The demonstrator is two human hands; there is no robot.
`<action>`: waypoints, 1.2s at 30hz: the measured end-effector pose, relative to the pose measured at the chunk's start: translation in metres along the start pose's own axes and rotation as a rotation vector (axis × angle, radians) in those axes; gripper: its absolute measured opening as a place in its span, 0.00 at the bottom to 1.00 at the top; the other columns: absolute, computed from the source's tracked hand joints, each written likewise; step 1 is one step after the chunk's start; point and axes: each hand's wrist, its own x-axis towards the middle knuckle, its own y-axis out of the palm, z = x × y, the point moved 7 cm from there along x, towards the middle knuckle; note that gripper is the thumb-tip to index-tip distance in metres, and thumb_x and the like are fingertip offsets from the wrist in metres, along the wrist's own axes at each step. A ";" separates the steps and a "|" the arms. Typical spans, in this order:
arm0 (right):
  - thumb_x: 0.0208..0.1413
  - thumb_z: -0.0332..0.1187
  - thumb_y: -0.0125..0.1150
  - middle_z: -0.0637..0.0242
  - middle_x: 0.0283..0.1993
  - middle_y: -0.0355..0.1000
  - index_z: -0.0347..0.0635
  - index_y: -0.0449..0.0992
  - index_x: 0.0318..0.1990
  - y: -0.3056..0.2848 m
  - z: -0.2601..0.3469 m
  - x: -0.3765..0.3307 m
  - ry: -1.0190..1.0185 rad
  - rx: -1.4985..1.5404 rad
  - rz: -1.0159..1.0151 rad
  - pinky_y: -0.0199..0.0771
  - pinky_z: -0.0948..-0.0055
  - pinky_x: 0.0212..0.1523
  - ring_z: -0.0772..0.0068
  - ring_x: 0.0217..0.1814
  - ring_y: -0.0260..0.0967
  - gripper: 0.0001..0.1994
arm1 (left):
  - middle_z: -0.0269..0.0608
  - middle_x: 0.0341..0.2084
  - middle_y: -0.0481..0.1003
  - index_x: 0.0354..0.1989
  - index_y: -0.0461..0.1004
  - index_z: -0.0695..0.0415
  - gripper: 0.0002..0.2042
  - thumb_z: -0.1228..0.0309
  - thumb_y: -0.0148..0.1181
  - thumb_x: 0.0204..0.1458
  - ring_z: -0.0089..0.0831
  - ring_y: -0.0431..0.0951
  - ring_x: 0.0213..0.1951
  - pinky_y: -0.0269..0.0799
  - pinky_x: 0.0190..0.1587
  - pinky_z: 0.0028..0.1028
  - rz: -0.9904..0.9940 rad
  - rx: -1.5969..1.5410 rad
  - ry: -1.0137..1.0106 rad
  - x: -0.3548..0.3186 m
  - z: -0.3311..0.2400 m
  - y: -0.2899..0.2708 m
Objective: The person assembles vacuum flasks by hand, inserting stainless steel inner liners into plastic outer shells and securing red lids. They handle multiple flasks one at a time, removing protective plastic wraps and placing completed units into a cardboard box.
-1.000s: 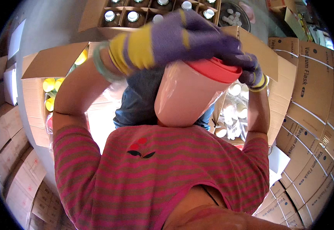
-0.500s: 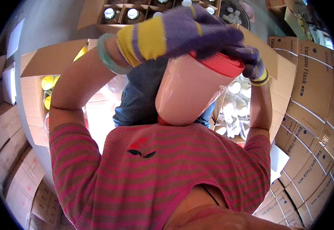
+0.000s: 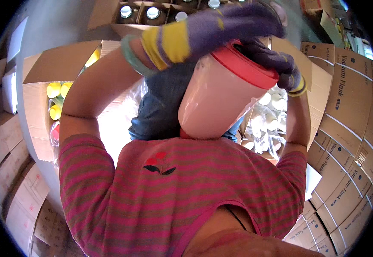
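Note:
A pink vacuum flask body [image 3: 220, 96] with a wide red collar [image 3: 255, 70] leans against my striped shirt. Its collar end points away from me and to the right, and its opening is partly hidden by my gloves. My left hand [image 3: 238, 28], in a purple and yellow knit glove, reaches across above the collar. Motion smears its fingers, and I cannot make out whether they hold anything. At the collar's far right edge is my right hand [image 3: 276, 64], gloved the same way, its fingers bent over the rim.
An open carton [image 3: 38, 105] with yellow-capped items stands on the left. White bottles [image 3: 272, 122] in clear plastic fill a carton on the right. Ahead, a divided box holds several bottles with pale caps [image 3: 153, 13]. Strapped cartons [image 3: 353, 94] are stacked at far right.
My left hand has lifted off the collar and moved right and away from me. The right hand has come down slightly along the rim. The flask has shifted a little to the right.

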 end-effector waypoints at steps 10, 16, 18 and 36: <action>0.52 0.36 0.64 0.50 0.56 0.72 0.37 0.74 0.55 0.020 0.043 0.034 -0.005 -0.159 -0.057 0.65 0.58 0.61 0.50 0.61 0.68 0.23 | 0.47 0.58 0.67 0.64 0.61 0.61 0.22 0.65 0.47 0.63 0.32 0.67 0.60 0.61 0.64 0.31 0.071 0.075 0.241 -0.027 0.056 -0.015; 0.52 0.38 0.64 0.49 0.57 0.71 0.36 0.72 0.56 0.012 0.010 -0.006 0.015 -0.075 -0.090 0.59 0.51 0.65 0.47 0.63 0.65 0.24 | 0.45 0.61 0.65 0.65 0.60 0.61 0.21 0.65 0.41 0.66 0.34 0.67 0.61 0.60 0.64 0.30 0.145 0.123 0.187 -0.010 0.026 0.006; 0.52 0.40 0.65 0.49 0.54 0.73 0.39 0.75 0.53 0.038 0.047 0.039 0.139 -0.417 -0.205 0.65 0.53 0.61 0.47 0.58 0.69 0.22 | 0.44 0.61 0.65 0.65 0.60 0.60 0.22 0.64 0.40 0.66 0.33 0.66 0.61 0.60 0.64 0.30 0.041 -0.046 0.042 -0.025 0.046 -0.008; 0.56 0.41 0.57 0.51 0.59 0.70 0.38 0.72 0.56 0.036 0.060 0.042 0.057 -0.376 -0.138 0.61 0.55 0.63 0.47 0.61 0.67 0.23 | 0.44 0.64 0.60 0.67 0.57 0.59 0.23 0.62 0.41 0.66 0.31 0.61 0.65 0.54 0.67 0.31 0.084 -0.472 -0.215 -0.027 0.088 -0.004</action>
